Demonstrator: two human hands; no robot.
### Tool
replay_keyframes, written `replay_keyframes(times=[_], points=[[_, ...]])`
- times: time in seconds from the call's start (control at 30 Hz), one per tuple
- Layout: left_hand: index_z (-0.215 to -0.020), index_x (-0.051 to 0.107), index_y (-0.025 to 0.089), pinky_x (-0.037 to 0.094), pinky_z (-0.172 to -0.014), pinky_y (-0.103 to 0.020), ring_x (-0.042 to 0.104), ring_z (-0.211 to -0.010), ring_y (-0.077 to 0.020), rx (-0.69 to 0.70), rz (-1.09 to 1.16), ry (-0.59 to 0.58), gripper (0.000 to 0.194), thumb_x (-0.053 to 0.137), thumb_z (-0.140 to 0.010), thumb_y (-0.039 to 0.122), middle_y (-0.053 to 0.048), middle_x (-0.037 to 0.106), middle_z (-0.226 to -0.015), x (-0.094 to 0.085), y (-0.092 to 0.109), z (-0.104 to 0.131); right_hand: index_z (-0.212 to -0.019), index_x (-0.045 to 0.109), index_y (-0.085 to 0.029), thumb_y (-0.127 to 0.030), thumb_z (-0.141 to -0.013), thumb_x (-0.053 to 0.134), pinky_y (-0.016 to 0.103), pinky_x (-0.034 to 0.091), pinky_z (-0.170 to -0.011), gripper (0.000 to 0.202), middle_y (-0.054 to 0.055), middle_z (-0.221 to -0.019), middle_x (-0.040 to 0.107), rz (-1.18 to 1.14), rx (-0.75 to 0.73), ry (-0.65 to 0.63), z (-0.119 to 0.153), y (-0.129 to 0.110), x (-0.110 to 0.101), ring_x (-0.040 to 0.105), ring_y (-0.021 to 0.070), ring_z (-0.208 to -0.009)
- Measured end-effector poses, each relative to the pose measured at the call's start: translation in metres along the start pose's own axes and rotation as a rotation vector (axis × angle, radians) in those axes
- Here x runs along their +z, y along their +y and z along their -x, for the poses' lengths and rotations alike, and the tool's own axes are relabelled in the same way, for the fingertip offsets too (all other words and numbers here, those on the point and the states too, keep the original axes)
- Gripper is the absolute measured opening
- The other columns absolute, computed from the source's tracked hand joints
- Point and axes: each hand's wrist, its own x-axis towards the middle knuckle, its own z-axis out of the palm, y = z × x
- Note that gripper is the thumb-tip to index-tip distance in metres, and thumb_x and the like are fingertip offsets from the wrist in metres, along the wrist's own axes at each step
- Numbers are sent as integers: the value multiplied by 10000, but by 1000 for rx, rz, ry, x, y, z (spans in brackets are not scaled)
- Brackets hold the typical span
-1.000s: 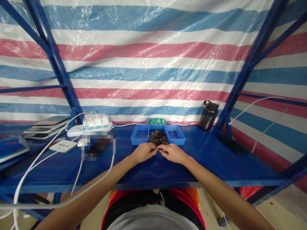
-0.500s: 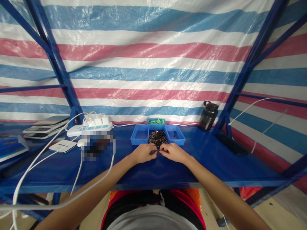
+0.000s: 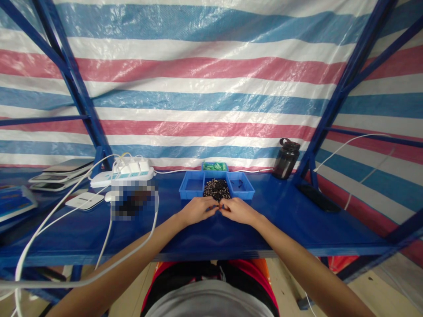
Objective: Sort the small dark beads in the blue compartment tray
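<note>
My left hand and my right hand meet at the fingertips, in front of a blue bin heaped with small dark and brass-coloured parts. Both hands are pinched closed; whatever lies between their fingers is too small to make out. On the left of the heap is a blue bin that looks bare inside. The right blue bin holds a few small dark pieces. Behind them, green pieces fill another small blue bin.
A dark bottle stands at the back right, near a black flat object. At left are a white power strip, a white square device, stacked phones or tablets and loose white cables crossing the blue table.
My two hands have come closer together, so that their fingertips now touch. The view has shifted slightly; the bins stay in place.
</note>
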Motion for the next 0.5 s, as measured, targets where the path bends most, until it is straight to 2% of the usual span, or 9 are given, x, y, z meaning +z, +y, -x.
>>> replay_keyframes(times=[0.2,0.4,0.5], points=[[-1003,594,199,415,-758,-223,590,-848,-146,50,3,-12,223,408,-938,305,-33,615,-893,-2,5,1,-872,594,-179,-192,-808,559,208,314,-581,74,3,-693,641,19,7,-5,0,1,4,579,136,-643],[-884,587,190,398,-645,-213,580,-709,-137,-75,-27,-15,179,455,-895,310,-11,613,-771,-3,2,0,-874,597,-187,-174,-808,546,206,308,-570,85,-22,-641,616,4,32,45,1,1,-1,555,119,-587],[-859,585,196,377,-612,-208,574,-669,-130,-76,-26,-38,153,471,-880,296,3,611,-737,-1,1,0,-888,592,-191,-164,-812,534,205,305,-565,99,-29,-632,606,-5,14,71,2,-1,-2,546,112,-573]])
